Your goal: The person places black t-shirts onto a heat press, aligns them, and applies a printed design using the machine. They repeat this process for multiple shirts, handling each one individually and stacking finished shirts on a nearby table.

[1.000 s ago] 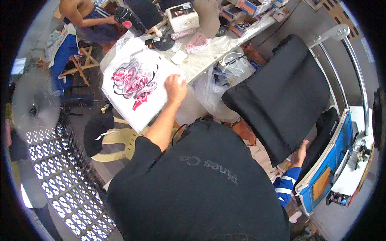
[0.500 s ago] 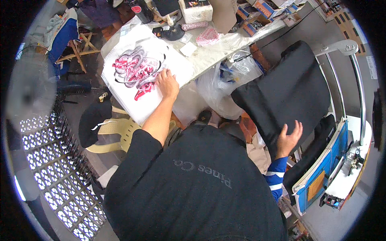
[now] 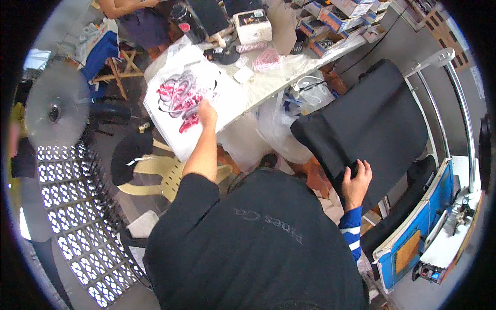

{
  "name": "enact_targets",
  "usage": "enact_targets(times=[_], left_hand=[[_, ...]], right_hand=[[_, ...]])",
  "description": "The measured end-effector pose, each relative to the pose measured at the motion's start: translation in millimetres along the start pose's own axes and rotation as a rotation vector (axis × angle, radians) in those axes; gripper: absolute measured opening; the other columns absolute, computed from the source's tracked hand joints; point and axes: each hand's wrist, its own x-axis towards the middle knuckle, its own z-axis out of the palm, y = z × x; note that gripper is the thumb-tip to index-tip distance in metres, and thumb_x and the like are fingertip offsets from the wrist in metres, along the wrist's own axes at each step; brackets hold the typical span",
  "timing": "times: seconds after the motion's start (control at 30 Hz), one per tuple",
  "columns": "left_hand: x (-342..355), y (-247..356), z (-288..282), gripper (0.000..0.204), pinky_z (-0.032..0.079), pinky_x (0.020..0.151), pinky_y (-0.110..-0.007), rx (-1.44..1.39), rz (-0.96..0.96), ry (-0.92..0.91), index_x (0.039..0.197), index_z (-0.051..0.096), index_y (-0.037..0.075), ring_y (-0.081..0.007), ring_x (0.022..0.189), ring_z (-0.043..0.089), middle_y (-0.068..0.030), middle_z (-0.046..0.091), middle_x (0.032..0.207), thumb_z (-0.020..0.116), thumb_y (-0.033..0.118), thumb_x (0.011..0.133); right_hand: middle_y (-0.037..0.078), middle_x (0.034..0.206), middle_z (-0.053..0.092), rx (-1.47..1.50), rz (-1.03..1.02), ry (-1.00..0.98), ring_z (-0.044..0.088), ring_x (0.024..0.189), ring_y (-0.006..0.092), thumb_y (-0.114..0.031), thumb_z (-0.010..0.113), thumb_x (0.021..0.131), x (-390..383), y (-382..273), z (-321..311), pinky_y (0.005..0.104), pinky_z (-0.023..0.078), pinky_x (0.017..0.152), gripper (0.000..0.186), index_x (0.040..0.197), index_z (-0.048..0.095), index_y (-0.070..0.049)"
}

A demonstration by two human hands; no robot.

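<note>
My left hand rests on a white sheet printed with a red, grey and black design; its fingertips are indistinct, so I cannot tell whether they are open or closed. On the right, my right hand lies with fingers apart on a large black padded piece with a sheet-like surface, which sits on a frame with metal bars. The white sheet lies on a cluttered worktable.
A fan, a yellow plastic chair with a black cap, plastic bags, stacked boxes and a blue-panelled machine surround me. Another person stands beyond the table.
My right hand has left the black piece's lower edge and moved up and left onto its top. My left hand has shifted leftward over the printed sheet.
</note>
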Motion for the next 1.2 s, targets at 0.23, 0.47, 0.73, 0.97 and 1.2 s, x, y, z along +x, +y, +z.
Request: enact_targets(times=[0.23,0.47,0.73,0.97,1.2], left_hand=[[37.4,73.0,-224.4,0.030,0.061,0.070,-0.041,-0.488,-0.076,0.276,0.109,0.070,-0.003,-0.0277,0.088,0.074,-0.0202,0.073,0.100,0.051,0.018,0.100],[-229.8,307.3,-111.7,0.027,0.048,0.097,-0.042,-0.349,1.092,-0.228,0.117,0.065,-0.008,-0.0352,0.105,0.064,-0.0226,0.068,0.111,0.047,0.000,0.099],[-348.1,336.8,-33.2,0.031,0.045,0.107,-0.048,-0.361,1.452,-1.055,0.122,0.062,-0.002,-0.0406,0.123,0.057,-0.0218,0.063,0.127,0.064,0.008,0.092],[-273.7,366.2,30.4,0.041,0.034,0.116,-0.055,-0.208,1.612,-0.839,0.131,0.060,0.004,-0.0412,0.136,0.048,-0.0201,0.056,0.140,0.068,0.019,0.093],[-216.9,364.1,93.5,0.062,0.017,0.122,-0.060,0.109,1.628,-0.719,0.148,0.051,0.013,-0.0450,0.149,0.029,-0.0217,0.037,0.159,0.066,0.038,0.094]], right_hand=[[0.016,0.110,0.072,0.339,0.065,0.202,0.066,0.109,0.0339,-0.012,0.071,0.084,-7.6,7.4,-44.9,0.0425,0.051,0.098,0.018,0.100,0.073,-0.003],[0.010,0.117,0.072,1.326,0.318,-0.170,0.066,0.108,0.0174,-0.030,0.067,0.101,30.5,20.2,-58.0,0.0312,0.053,0.093,0.041,0.125,0.067,0.002],[0.010,0.099,0.075,1.258,0.672,0.025,0.069,0.085,0.0184,-0.004,0.065,0.091,18.8,72.6,-12.7,0.0338,0.054,0.079,0.019,0.106,0.073,0.002],[0.011,0.096,0.074,1.500,0.842,0.145,0.070,0.081,0.0207,-0.002,0.069,0.088,28.6,136.4,0.7,0.0343,0.055,0.075,0.019,0.105,0.073,0.004],[0.017,0.105,0.070,0.434,0.730,0.321,0.068,0.091,0.0309,-0.018,0.071,0.087,75.1,144.8,-49.7,0.0413,0.053,0.083,0.035,0.115,0.067,0.003]])
